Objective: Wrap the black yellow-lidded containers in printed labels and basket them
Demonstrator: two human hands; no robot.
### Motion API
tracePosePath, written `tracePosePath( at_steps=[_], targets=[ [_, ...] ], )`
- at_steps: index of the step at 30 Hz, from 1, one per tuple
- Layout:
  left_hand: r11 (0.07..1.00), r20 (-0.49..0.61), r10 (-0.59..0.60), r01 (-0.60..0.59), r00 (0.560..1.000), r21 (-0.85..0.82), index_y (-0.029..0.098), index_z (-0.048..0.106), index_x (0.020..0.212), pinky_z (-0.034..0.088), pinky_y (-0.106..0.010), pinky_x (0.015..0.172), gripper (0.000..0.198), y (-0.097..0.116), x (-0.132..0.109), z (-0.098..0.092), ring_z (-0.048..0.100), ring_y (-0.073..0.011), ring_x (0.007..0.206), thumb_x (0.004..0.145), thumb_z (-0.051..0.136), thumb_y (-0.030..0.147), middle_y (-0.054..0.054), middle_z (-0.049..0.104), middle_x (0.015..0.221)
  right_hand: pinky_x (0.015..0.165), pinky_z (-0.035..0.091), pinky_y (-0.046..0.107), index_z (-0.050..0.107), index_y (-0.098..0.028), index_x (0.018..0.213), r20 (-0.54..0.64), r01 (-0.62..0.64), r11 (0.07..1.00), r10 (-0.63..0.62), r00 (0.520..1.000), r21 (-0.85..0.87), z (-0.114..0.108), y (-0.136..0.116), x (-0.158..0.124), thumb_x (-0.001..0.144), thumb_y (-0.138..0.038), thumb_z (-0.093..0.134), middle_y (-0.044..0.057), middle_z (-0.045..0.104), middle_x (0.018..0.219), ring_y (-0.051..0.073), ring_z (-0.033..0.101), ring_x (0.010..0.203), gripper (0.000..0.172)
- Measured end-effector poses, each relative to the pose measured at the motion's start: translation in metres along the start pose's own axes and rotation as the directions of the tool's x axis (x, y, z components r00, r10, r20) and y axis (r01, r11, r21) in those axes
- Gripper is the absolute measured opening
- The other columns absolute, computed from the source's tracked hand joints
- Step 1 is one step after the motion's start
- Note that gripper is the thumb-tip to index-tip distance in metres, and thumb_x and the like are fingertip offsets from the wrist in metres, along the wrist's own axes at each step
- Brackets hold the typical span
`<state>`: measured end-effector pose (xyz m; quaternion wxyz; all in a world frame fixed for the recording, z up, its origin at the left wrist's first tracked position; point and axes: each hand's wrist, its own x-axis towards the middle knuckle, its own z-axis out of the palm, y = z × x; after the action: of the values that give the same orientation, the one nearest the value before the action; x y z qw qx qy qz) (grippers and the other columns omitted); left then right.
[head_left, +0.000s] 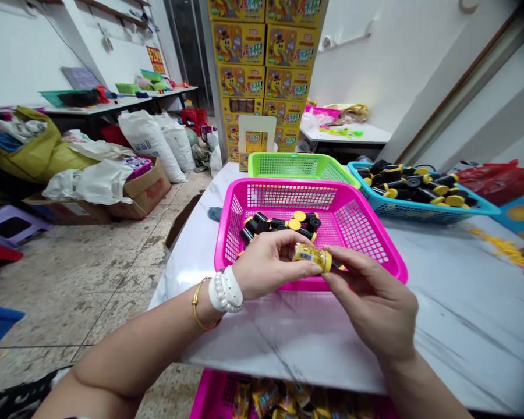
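Small yellow tube (312, 256), printed label with barcode, yellow cap at one end, lying level just in front of the pink basket (375, 244). Left hand (266, 262) pinches its labelled end; right hand (371, 302) grips the capped end with fingertips.

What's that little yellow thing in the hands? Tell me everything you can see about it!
The little yellow tube is a small cylinder lying sideways. A shiny yellow label with tiny dark print wraps it, and its right end looks like a plain yellow cap. It seems plastic. The left hand pinches one end, the right hand the other, above the pink basket's front rim.
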<state>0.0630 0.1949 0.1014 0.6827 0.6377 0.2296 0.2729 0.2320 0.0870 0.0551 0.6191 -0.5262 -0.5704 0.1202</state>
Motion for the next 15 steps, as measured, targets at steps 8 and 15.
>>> tracePosePath(
  at_steps=[8,15],
  targets=[
    [0.769,0.098,0.416,-0.407,0.904,0.493,0.016,0.075,0.107,0.058,-0.036,0.084,0.024,0.005,-0.007,-0.001,0.071,-0.0196,0.091,0.084,0.077,0.02,-0.008,0.076,0.1,0.083,0.069,0.046,0.076,-0.04,0.119,-0.067,0.12,0.98,-0.133,0.989,-0.161,-0.006,-0.004,-0.003,0.079,-0.016,0.085,-0.001,0.081,0.11,0.025,0.078,0.093,0.047],
    [0.521,0.181,0.635,-0.589,0.751,0.617,0.017,0.071,0.117,0.062,-0.036,0.091,0.027,-0.003,-0.013,0.005,0.074,-0.021,0.104,0.091,0.073,0.026,-0.011,0.077,0.113,0.079,0.07,0.041,0.077,-0.042,0.115,-0.049,0.019,0.998,-0.021,0.999,-0.052,-0.009,-0.015,0.0,0.08,-0.016,0.084,-0.003,0.081,0.108,0.023,0.078,0.092,0.044]
  ],
)
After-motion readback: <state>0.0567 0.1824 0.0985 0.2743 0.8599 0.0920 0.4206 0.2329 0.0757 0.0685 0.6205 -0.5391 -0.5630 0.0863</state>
